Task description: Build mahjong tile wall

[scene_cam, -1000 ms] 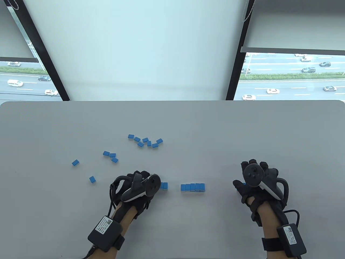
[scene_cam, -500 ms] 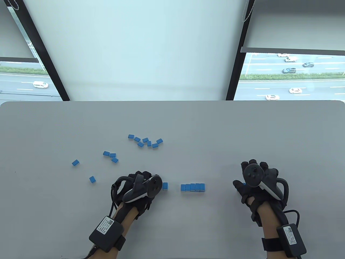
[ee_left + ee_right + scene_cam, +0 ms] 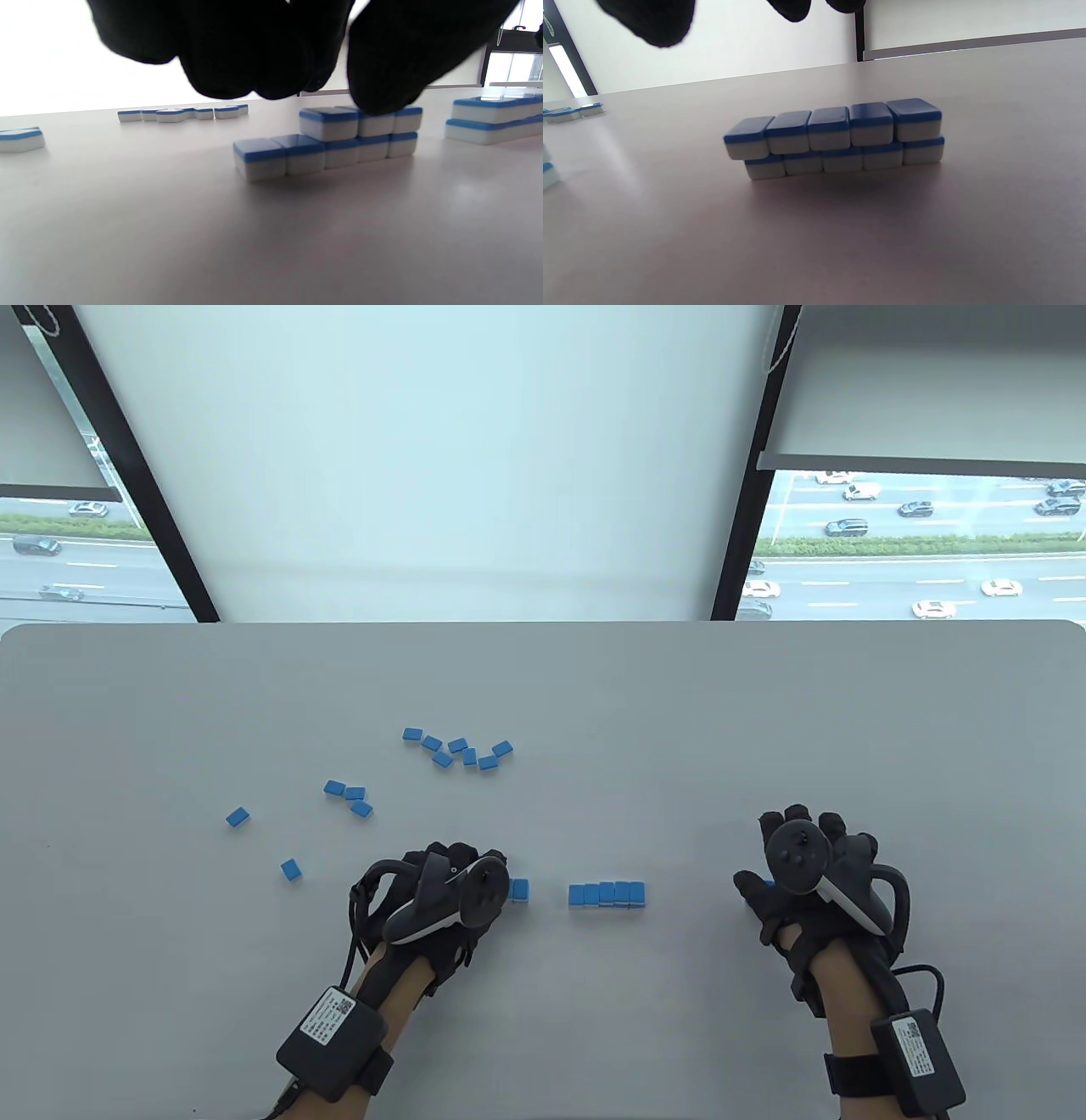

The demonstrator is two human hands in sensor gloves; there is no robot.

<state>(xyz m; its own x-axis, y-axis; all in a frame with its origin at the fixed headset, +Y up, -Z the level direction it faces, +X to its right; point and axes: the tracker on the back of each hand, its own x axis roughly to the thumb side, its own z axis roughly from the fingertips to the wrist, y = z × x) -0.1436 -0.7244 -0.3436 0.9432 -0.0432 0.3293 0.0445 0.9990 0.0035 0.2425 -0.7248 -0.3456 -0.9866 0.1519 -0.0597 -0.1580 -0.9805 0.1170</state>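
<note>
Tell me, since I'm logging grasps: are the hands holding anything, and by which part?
The left hand touches the upper tiles of its stack from above. The right hand holds nothing visible.

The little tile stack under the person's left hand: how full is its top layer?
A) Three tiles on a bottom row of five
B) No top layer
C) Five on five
A: in the left wrist view, the stack carries three upper tiles over five lower ones.

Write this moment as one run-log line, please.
left hand: presses left wall's upper tiles | right hand: over right wall | loose tiles: remain
</note>
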